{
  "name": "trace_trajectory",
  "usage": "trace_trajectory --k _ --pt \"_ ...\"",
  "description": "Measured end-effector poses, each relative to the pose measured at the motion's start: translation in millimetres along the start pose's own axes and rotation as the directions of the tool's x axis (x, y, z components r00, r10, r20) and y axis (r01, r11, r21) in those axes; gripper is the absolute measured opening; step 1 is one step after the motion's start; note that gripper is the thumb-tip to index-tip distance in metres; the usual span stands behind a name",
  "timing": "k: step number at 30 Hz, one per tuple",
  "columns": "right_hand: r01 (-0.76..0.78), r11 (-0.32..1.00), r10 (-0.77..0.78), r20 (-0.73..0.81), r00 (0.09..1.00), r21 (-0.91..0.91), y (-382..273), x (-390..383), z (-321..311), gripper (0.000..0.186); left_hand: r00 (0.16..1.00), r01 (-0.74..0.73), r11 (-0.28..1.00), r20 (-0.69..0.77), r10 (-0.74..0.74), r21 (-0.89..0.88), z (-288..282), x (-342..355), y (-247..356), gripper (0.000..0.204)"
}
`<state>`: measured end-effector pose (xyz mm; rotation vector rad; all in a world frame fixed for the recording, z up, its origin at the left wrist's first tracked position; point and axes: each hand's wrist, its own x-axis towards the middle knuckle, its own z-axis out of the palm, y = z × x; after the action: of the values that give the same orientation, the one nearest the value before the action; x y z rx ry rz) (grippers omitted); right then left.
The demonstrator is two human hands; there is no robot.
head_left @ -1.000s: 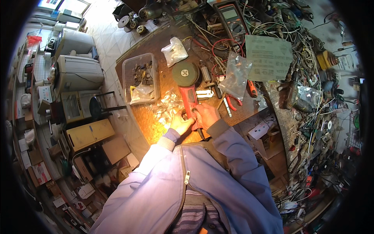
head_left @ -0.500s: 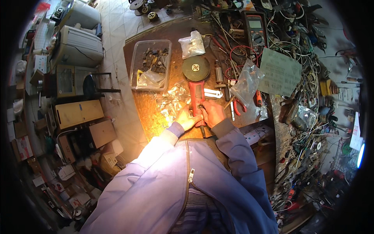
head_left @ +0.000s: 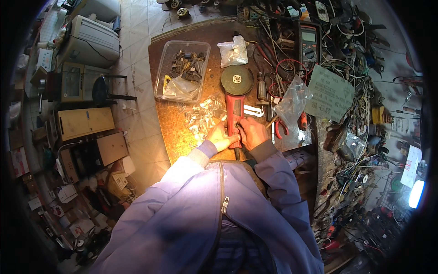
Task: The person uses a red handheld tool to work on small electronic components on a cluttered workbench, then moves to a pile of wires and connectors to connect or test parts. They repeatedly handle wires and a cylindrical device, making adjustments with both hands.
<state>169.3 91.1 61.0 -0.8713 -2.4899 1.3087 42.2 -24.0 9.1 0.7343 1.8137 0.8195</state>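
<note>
holding the low end of the red grinder (head_left: 235,106), the left hand (head_left: 220,138) has its thumb across the body, so that grip is around the tool. the right hand (head_left: 253,132) touches the tool's right side with curled fingers. they hide what is between them, so i cannot tell if that grip pinches some small part. a tiny part could slip out there and get lost.

the grinder lies over the table (head_left: 175,130), with its round disc (head_left: 237,79) pointing away from the person. the black cord (head_left: 237,154) comes out near the belly, and i cannot see if it is plugged in. if it is, a thumb on a switch could make the disc spin, and the tool might jump.

the crinkly clear plastic (head_left: 200,114) is just left of the tool, so a spinning disc could grab it if the tool turned that way. a white tool (head_left: 252,110) is close on the right, and a bump could push it into the red pliers (head_left: 280,129). farther left, an elbow could knock the clear tub (head_left: 168,57) and spill its bits.
</note>
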Motion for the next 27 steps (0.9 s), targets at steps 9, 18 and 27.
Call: trace_trajectory --k 9,18,27 --pt "0.039 0.992 -0.045 -0.052 0.998 -0.12 4.7 -4.7 4.8 0.014 1.0 0.02 0.998 0.01 -0.02 0.058 -4.3 -2.7 7.5 0.068" --pt "0.025 0.994 -0.032 -0.061 0.998 -0.106 7.9 -3.2 6.6 0.017 0.999 0.04 0.995 0.009 -0.041 0.092 -9.8 -8.1 23.5 0.067" --pt "0.053 0.979 -0.059 -0.026 0.998 -0.197 5.4 -2.1 7.0 0.011 0.999 0.023 0.998 0.025 -0.025 0.057 -6.7 -2.7 12.6 0.066"
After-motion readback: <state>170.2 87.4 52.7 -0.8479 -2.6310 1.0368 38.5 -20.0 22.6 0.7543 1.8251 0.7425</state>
